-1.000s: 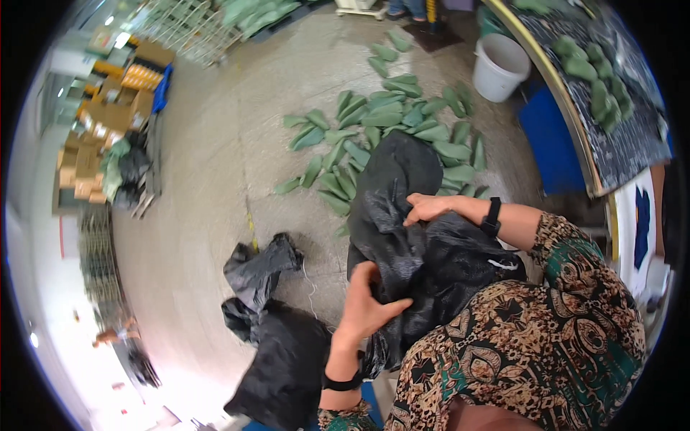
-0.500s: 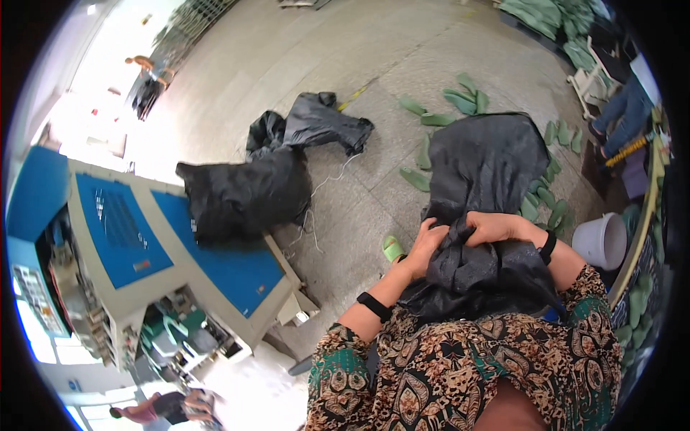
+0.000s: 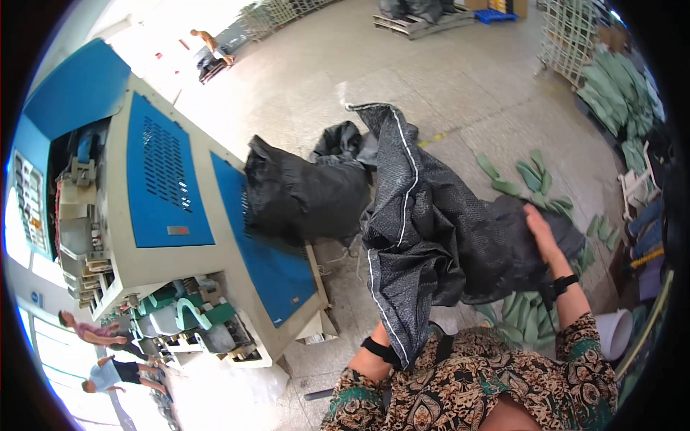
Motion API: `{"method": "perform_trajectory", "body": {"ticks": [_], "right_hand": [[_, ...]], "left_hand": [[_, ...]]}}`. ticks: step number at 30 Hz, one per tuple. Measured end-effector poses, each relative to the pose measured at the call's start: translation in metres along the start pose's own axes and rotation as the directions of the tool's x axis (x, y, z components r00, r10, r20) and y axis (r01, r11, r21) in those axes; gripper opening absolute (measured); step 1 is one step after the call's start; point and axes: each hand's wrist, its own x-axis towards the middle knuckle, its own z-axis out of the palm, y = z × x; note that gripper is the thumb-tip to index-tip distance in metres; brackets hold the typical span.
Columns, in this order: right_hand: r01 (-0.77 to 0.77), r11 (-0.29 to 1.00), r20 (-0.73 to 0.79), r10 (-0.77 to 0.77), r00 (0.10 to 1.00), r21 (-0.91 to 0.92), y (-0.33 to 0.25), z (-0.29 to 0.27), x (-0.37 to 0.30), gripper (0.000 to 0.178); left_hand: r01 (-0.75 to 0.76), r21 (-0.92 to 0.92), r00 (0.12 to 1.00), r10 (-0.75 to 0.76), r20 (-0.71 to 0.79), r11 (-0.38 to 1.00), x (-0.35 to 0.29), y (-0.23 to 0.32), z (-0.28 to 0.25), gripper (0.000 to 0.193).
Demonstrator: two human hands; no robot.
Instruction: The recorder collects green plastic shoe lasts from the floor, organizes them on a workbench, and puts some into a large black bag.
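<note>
A black woven plastic sack (image 3: 445,237) is lifted in front of me, with a line of white stitching along its near edge. My right hand (image 3: 544,237) lies along the sack's right side, its visible fingers stretched out against the cloth. My left forearm (image 3: 370,363), with a black band at the wrist, reaches up under the sack. Behind the black cloth my left hand is hidden. Flat green shoe-shaped pieces (image 3: 525,320) lie on the floor below the sack, and more green pieces (image 3: 535,176) lie beyond it.
At left stands a blue and cream machine (image 3: 172,179), with a full black sack (image 3: 305,194) against it. A white bucket (image 3: 614,334) is at my right. Green pieces fill a heap (image 3: 618,93) at far right. Other people (image 3: 111,377) are in the distance.
The black sack's gathered end is no longer between my two hands. Its cloth has swung up and left, spread out over my left hand. My right hand has shifted right. The view has turned.
</note>
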Motion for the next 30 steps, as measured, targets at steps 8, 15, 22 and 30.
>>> {"method": "perform_trajectory", "body": {"ticks": [8, 15, 22, 30], "right_hand": [[-0.430, 0.885, 0.744, 0.165, 0.648, 0.179, 0.032, 0.175, 0.003, 0.056], [0.184, 0.929, 0.922, 0.263, 0.283, -0.322, -0.145, 0.218, 0.016, 0.062], [0.991, 0.135, 0.834, -0.544, 0.089, -0.017, -0.202, 0.233, 0.145, 0.032], [0.520, 0.839, 0.987, 0.132, 0.096, -0.162, -0.170, 0.231, 0.238, 0.113]], "left_hand": [[0.034, 0.140, 0.930, 0.020, -0.368, 0.990, 0.190, 0.042, -0.058, 0.020], [-0.025, 0.608, 0.762, 0.409, -0.502, 0.793, 0.278, 0.084, -0.088, 0.031], [-0.229, 0.970, 0.947, -0.211, 0.243, 0.088, 0.329, 0.092, -0.040, 0.018], [-0.782, 0.589, 0.538, -0.256, 0.803, 0.205, 0.352, 0.044, 0.074, 0.008]]}}
